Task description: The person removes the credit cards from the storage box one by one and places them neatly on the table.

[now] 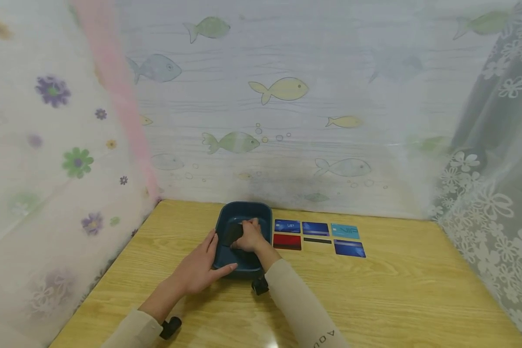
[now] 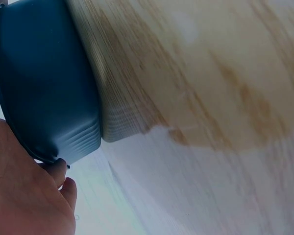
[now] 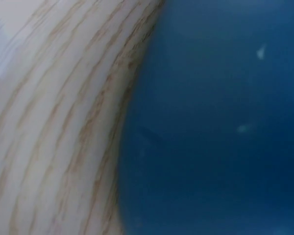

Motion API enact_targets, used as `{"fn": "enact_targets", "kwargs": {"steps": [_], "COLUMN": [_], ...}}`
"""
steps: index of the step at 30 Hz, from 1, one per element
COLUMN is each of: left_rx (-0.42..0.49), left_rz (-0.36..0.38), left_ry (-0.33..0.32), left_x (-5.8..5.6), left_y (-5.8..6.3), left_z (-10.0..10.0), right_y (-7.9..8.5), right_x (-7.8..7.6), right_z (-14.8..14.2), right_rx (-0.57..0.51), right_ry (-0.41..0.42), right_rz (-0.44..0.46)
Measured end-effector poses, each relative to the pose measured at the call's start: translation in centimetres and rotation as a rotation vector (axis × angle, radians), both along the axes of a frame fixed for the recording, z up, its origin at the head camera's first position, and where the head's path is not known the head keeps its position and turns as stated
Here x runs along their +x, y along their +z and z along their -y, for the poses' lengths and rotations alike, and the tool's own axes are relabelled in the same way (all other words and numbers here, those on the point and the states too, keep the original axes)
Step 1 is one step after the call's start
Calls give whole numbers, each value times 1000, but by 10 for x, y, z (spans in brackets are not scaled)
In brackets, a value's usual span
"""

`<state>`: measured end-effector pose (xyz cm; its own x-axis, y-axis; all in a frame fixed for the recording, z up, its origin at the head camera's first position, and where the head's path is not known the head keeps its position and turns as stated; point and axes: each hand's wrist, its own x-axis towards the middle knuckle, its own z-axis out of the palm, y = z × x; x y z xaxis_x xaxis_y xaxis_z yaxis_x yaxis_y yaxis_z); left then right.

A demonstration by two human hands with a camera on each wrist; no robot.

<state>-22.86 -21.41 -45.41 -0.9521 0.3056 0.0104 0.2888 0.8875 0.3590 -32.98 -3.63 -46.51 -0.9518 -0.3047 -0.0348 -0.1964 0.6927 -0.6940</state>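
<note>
A dark blue rectangular basin (image 1: 240, 211) stands on the table near its back edge. My left hand (image 1: 195, 266) rests against its left side, fingers reaching along the rim and thumb spread over the near edge. In the left wrist view, the fingers (image 2: 59, 171) touch the basin's corner. Down inside the basin, my right hand (image 1: 249, 237) pinches a flat black piece (image 1: 232, 234), tilted up; its exact kind cannot be told. The right wrist view shows the basin's blue wall (image 3: 210, 147) close up, with that hand out of frame.
Right of the basin, several cards lie in two rows: a blue VIP card (image 1: 288, 225), a light blue VIP card (image 1: 345, 231), a red card (image 1: 287, 242) and other blue ones. A black strip (image 1: 317, 240) lies among them. Patterned curtains (image 1: 287, 121) surround the wooden table (image 1: 396, 290).
</note>
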Motion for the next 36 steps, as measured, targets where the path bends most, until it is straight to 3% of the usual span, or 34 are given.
{"fn": "enact_targets", "kwargs": {"steps": [8,16,20,29,36], "left_rx": [3,6,1,0,1], "left_rz": [-9,-7,-7,-17,-22], "left_ry": [-4,5,7,6,6], "left_x": [0,0,0,-1,-1], "left_y": [0,0,0,0,-3], "left_z": [0,0,-1,1,0], "right_y": [0,-1,0,5,4], "right_x": [0,-1,-2,-1,-4], "right_z": [1,1,-1,-2,-2], "right_rx": [-20,-162,-193,-351,-400], "right_ry": [-50,-183,-183,-228,-268], "right_rz": [1,-60,-103,-85,-101]}}
